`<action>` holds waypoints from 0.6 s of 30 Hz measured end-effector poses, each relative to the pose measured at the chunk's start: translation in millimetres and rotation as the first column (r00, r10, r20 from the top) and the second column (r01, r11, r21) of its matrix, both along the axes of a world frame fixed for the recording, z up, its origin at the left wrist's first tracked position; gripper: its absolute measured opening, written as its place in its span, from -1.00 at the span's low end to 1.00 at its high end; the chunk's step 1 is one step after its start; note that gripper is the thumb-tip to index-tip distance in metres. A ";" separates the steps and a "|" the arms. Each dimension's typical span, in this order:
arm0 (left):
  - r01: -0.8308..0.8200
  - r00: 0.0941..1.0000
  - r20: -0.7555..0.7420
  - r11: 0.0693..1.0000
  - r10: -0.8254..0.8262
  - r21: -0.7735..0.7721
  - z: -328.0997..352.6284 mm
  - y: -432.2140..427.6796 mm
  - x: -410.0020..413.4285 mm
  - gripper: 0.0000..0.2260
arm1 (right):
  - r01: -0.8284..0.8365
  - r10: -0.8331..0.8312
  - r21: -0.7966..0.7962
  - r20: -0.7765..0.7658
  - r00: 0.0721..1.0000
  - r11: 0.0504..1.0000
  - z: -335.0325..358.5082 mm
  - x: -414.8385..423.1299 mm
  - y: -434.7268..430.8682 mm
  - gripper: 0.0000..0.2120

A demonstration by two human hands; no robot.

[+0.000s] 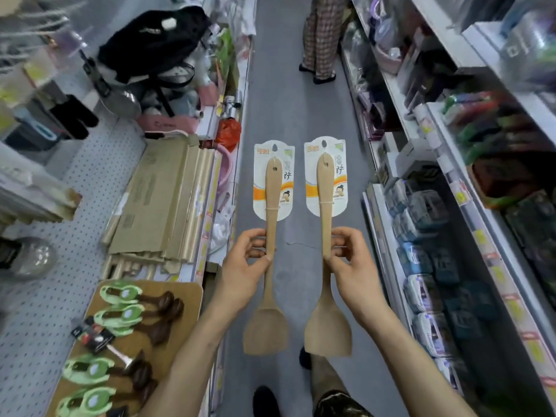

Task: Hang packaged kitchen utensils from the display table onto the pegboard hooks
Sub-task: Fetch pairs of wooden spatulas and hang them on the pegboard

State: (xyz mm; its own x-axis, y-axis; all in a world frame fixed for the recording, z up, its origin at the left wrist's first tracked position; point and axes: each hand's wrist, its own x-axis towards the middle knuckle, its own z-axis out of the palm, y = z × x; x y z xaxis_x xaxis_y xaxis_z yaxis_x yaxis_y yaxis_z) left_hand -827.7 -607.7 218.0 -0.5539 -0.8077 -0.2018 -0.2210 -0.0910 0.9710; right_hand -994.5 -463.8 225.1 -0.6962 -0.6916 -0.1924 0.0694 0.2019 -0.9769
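Holding one handle each with curled fingers, the left hand (246, 266) grips the left spatula (273, 191) and the right hand (349, 260) the right spatula (325, 188). Both point up and away, over the aisle. The pegboard (30, 311) lies to the left, nearer the left hand.

Wooden display table (188, 293), lower left: several green-carded spoon packs (120, 319) lying flat in a rough column, one black-carded utensil (96, 335), possibly metal-handled, lying among them, touching a pack
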 end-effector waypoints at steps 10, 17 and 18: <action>-0.113 0.992 0.036 0.989 0.117 -0.092 8.4 -113.1 -136.7 -0.72 | -0.133 0.133 0.035 -0.009 0.991 0.991 17.2 -161.2 -136.5 -0.70; -0.230 0.973 -0.026 0.972 0.229 -0.043 26.5 -194.1 -194.9 -0.81 | -0.231 0.230 0.050 0.026 0.973 0.972 23.4 -225.5 -245.1 -0.65; -0.256 0.966 -0.030 0.966 0.255 -0.033 25.6 -210.0 -201.1 -0.80 | -0.251 0.250 0.046 0.028 0.968 0.967 23.1 -231.4 -263.3 -0.65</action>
